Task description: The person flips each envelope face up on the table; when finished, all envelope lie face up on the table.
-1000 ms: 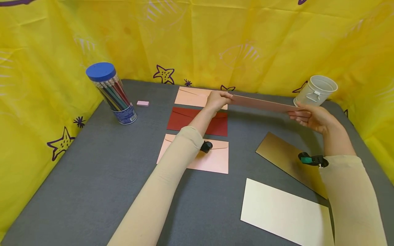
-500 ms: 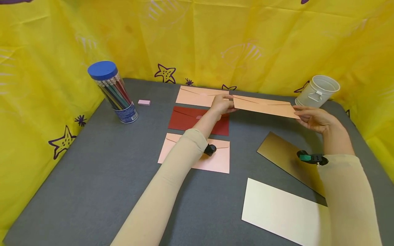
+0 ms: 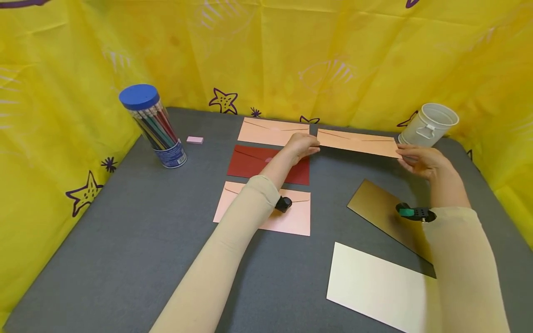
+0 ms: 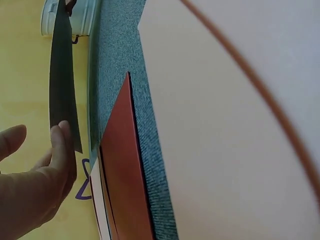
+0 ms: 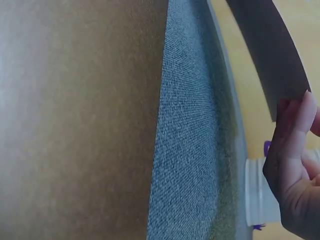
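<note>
In the head view a peach envelope (image 3: 357,142) is held above the far right part of the grey table, its flap side up. My right hand (image 3: 422,159) pinches its right end. At its left end my left hand (image 3: 300,147) has its thumb lifted away; in the left wrist view the fingers (image 4: 61,145) touch or nearly touch the envelope's dark underside (image 4: 62,75). Beside it lie a light peach envelope (image 3: 272,132), a red envelope (image 3: 250,162) and a pink envelope (image 3: 291,224) in a column, partly covered by my left arm.
A gold envelope (image 3: 383,208) and a cream envelope (image 3: 379,286) lie near my right forearm. A white metal bucket (image 3: 429,125) stands behind my right hand. At the left are a pencil tub (image 3: 154,125) and a pink eraser (image 3: 194,139). Yellow cloth (image 3: 266,55) hangs behind the table.
The held envelope has turned from nearly edge-on to flap side up. My left thumb has let go of its left end, and my right hand has shifted slightly left.
</note>
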`<state>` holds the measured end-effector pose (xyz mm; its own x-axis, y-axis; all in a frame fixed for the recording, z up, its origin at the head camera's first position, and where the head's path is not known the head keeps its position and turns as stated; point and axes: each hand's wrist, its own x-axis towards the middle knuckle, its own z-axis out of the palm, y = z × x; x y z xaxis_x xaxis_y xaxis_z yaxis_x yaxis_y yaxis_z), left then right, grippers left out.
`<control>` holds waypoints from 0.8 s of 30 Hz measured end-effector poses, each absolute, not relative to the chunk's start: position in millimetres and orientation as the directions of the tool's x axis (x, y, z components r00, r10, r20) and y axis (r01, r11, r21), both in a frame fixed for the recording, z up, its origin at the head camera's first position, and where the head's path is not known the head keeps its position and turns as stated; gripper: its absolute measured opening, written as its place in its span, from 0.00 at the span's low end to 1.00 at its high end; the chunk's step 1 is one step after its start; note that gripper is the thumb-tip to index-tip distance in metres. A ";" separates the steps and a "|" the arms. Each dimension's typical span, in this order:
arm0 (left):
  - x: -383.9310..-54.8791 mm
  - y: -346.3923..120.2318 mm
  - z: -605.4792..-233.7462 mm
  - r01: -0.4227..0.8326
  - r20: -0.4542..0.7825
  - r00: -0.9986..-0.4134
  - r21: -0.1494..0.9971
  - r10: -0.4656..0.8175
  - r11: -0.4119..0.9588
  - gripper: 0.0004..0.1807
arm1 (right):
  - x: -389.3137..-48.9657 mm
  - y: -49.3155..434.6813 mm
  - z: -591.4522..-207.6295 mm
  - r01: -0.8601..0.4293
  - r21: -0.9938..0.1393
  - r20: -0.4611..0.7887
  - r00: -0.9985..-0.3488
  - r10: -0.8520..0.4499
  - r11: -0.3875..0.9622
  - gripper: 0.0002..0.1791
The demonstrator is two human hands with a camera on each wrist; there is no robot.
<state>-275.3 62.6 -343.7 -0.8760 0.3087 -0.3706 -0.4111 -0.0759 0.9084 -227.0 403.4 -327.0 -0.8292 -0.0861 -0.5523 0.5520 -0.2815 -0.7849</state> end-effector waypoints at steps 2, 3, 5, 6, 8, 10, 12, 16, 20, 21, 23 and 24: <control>-275.4 62.6 -344.5 -0.437 -0.389 -0.867 0.894 0.311 -0.101 0.25 | -228.7 402.4 -328.2 0.553 -0.783 -0.550 -0.829 -0.099 -0.284 0.16; -275.6 62.5 -344.8 -0.451 -0.397 -0.862 0.885 0.315 -0.119 0.26 | -229.3 402.0 -328.8 0.554 -0.781 -0.547 -0.830 -0.111 -0.290 0.17; -275.9 62.2 -345.7 -0.476 -0.410 -0.855 0.864 0.319 -0.165 0.28 | -230.8 401.3 -330.4 0.554 -0.780 -0.542 -0.831 -0.129 -0.290 0.18; -276.2 62.2 -346.2 -0.486 -0.415 -0.852 0.854 0.319 -0.186 0.29 | -231.4 401.3 -331.3 0.550 -0.786 -0.535 -0.834 -0.136 -0.283 0.18; -276.7 62.1 -346.8 -0.501 -0.423 -0.848 0.836 0.318 -0.225 0.30 | -232.2 400.9 -333.1 0.540 -0.795 -0.520 -0.841 -0.149 -0.278 0.19; -277.7 62.2 -347.2 -0.512 -0.430 -0.847 0.817 0.313 -0.265 0.31 | -233.0 400.4 -334.8 0.525 -0.807 -0.504 -0.851 -0.150 -0.270 0.19; -278.7 62.4 -347.4 -0.520 -0.431 -0.846 0.799 0.314 -0.303 0.31 | -233.5 399.8 -335.9 0.511 -0.815 -0.491 -0.859 -0.143 -0.274 0.19; -278.8 62.9 -347.2 -0.526 -0.420 -0.844 0.767 0.333 -0.367 0.37 | -234.3 399.0 -337.0 0.488 -0.819 -0.480 -0.871 -0.105 -0.300 0.18; -277.2 63.7 -347.1 -0.527 -0.405 -0.842 0.758 0.357 -0.384 0.41 | -233.3 398.3 -336.9 0.484 -0.822 -0.482 -0.872 -0.087 -0.300 0.18; -277.1 64.1 -347.1 -0.526 -0.396 -0.841 0.760 0.369 -0.382 0.41 | -233.1 398.2 -337.1 0.487 -0.821 -0.485 -0.870 -0.086 -0.297 0.19; -276.4 64.9 -346.4 -0.521 -0.377 -0.838 0.767 0.396 -0.374 0.40 | -232.4 397.9 -337.2 0.492 -0.819 -0.490 -0.868 -0.086 -0.295 0.20; -276.3 65.4 -345.9 -0.519 -0.365 -0.835 0.771 0.411 -0.369 0.40 | -232.2 397.9 -337.2 0.493 -0.817 -0.492 -0.867 -0.084 -0.300 0.20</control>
